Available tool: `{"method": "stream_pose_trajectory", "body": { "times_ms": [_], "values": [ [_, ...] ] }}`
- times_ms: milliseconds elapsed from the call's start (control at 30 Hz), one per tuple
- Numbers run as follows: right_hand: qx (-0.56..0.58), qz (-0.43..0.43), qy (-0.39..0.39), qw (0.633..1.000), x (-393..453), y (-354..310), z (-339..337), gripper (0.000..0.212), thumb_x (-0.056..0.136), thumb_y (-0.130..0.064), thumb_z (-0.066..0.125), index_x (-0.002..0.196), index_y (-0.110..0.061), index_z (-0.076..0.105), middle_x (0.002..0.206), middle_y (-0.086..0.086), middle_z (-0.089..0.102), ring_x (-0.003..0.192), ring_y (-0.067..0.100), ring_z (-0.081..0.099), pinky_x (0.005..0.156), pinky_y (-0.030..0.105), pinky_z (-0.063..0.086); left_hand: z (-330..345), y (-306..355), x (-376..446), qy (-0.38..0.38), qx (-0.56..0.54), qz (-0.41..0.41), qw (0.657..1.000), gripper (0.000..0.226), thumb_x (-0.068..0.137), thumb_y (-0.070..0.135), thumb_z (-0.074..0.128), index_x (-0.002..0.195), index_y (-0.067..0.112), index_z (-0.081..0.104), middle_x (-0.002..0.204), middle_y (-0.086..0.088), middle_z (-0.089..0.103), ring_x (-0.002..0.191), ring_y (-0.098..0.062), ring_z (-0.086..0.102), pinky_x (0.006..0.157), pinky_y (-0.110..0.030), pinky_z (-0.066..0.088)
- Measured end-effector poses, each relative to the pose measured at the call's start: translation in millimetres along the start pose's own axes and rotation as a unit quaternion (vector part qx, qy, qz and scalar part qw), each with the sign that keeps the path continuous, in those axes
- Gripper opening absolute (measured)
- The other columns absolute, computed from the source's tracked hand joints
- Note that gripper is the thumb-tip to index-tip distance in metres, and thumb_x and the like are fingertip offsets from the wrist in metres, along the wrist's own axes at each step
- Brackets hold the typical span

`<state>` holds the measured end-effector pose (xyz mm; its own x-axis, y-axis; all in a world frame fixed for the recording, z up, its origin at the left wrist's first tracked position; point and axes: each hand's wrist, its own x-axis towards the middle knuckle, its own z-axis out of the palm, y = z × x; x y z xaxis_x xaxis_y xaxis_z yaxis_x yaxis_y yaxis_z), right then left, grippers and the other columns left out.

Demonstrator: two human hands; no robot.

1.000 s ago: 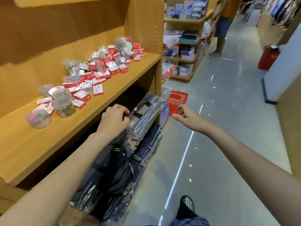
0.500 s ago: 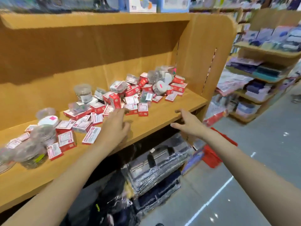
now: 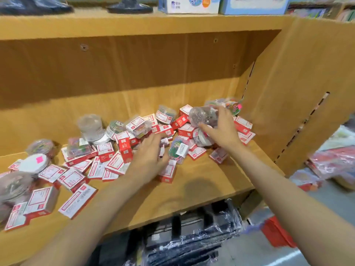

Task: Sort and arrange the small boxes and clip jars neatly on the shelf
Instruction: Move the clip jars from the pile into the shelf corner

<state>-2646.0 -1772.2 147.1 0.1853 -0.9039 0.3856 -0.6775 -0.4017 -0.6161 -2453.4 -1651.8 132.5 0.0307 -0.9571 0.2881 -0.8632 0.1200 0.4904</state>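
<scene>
A jumble of small red-and-white boxes (image 3: 123,150) and clear clip jars covers the wooden shelf (image 3: 201,187). At the pile's right end my right hand (image 3: 222,131) grips a clear clip jar (image 3: 199,116) that lies tilted on its side above the boxes. In the middle of the pile my left hand (image 3: 151,152) rests on boxes with its fingers spread; nothing shows in its grasp. One clear jar (image 3: 90,127) stands upright at the back left. Another jar (image 3: 233,106) of coloured clips sits in the back right corner. A white lid (image 3: 35,163) carries a pink sticker.
The shelf's side panel (image 3: 299,83) closes off the right end, and the back wall stands just behind the pile. An upper shelf holds cartons (image 3: 188,4). Below lie plastic-wrapped dark packs (image 3: 192,244) and a red basket (image 3: 276,231). The front right of the board is bare.
Both hands moved from the shelf's front edge into the pile. My right hand took hold of a clear jar. The view came closer to the shelf.
</scene>
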Motion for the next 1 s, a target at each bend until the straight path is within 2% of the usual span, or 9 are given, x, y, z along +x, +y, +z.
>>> {"method": "stream_pose_trajectory", "body": {
  "times_ms": [167,300,367,467,633,733,833,933,1000],
  "values": [
    [-0.092,-0.033,0.023,0.995,19,-1,25,0.063,0.081,-0.043,0.061,0.131,-0.015,0.036,0.126,0.013,0.042,0.119,0.031,0.038,0.097,0.042,0.033,19,1,15,0.006,0.006,-0.024,1.000,0.048,0.081,0.028,0.054,0.123,0.004,0.049,0.117,-0.013,0.056,0.110,-0.030,0.052,0.091,-0.023,0.032],
    [0.036,-0.078,-0.004,0.996,30,2,10,0.062,0.081,-0.035,0.066,0.132,-0.015,0.036,0.125,0.011,0.041,0.116,0.024,0.041,0.093,0.028,0.031,27,14,29,0.031,-0.008,-0.019,0.999,0.056,0.077,0.031,0.058,0.127,0.007,0.047,0.120,-0.010,0.053,0.113,-0.023,0.047,0.090,-0.015,0.026],
    [0.094,-0.092,0.011,0.991,37,3,-16,0.064,0.079,-0.031,0.069,0.131,-0.015,0.036,0.122,0.009,0.043,0.107,0.017,0.043,0.084,0.020,0.029,34,19,38,0.039,-0.007,0.002,0.999,0.060,0.076,0.040,0.057,0.127,0.009,0.047,0.120,-0.008,0.053,0.112,-0.022,0.047,0.092,-0.018,0.028],
    [0.122,-0.080,0.012,0.989,37,13,-53,0.058,0.083,-0.032,0.064,0.132,-0.022,0.035,0.117,0.006,0.041,0.100,0.010,0.040,0.085,0.021,0.030,54,29,55,0.040,0.005,0.049,0.998,0.067,0.073,0.047,0.054,0.129,0.012,0.047,0.122,-0.007,0.052,0.111,-0.022,0.047,0.094,-0.029,0.034],
    [0.151,0.036,-0.067,0.986,20,36,-61,0.029,0.090,-0.027,0.055,0.119,-0.024,0.053,0.109,-0.005,0.047,0.093,0.005,0.047,0.080,0.015,0.035,87,47,73,0.012,0.078,0.078,0.994,0.078,0.061,0.051,0.059,0.131,0.017,0.047,0.124,-0.004,0.054,0.112,-0.026,0.047,0.092,-0.040,0.040],
    [0.332,0.139,-0.114,0.926,15,37,-55,0.023,0.087,-0.024,0.060,0.109,-0.021,0.059,0.097,-0.009,0.060,0.083,0.002,0.057,0.067,0.013,0.043,89,47,75,0.036,0.025,0.037,0.998,0.079,0.053,0.054,0.062,0.123,0.018,0.055,0.113,-0.001,0.060,0.108,-0.026,0.047,0.089,-0.036,0.034],
    [0.523,0.210,-0.170,0.808,17,32,-55,0.029,0.085,-0.021,0.060,0.113,-0.014,0.057,0.096,0.001,0.068,0.075,0.009,0.066,0.058,0.020,0.050,68,53,70,0.069,-0.217,-0.088,0.970,0.073,0.048,0.055,0.073,0.115,0.033,0.054,0.109,0.012,0.058,0.104,-0.010,0.049,0.089,-0.023,0.040],
    [0.578,0.172,-0.229,0.764,20,12,-47,0.055,0.076,-0.027,0.065,0.126,-0.010,0.049,0.113,0.008,0.065,0.097,0.020,0.061,0.079,0.032,0.047,35,49,55,0.119,-0.360,-0.141,0.914,0.062,0.062,0.023,0.082,0.118,0.023,0.054,0.108,0.009,0.062,0.095,-0.005,0.059,0.080,-0.011,0.046],
    [0.591,0.152,-0.245,0.753,22,-12,-39,0.055,0.071,-0.024,0.063,0.123,-0.011,0.050,0.107,0.005,0.067,0.095,0.018,0.063,0.083,0.033,0.050,9,40,37,0.132,-0.418,-0.140,0.888,0.064,0.063,0.020,0.080,0.121,0.022,0.054,0.112,0.007,0.063,0.095,-0.007,0.061,0.081,-0.017,0.048]
  ]
}}
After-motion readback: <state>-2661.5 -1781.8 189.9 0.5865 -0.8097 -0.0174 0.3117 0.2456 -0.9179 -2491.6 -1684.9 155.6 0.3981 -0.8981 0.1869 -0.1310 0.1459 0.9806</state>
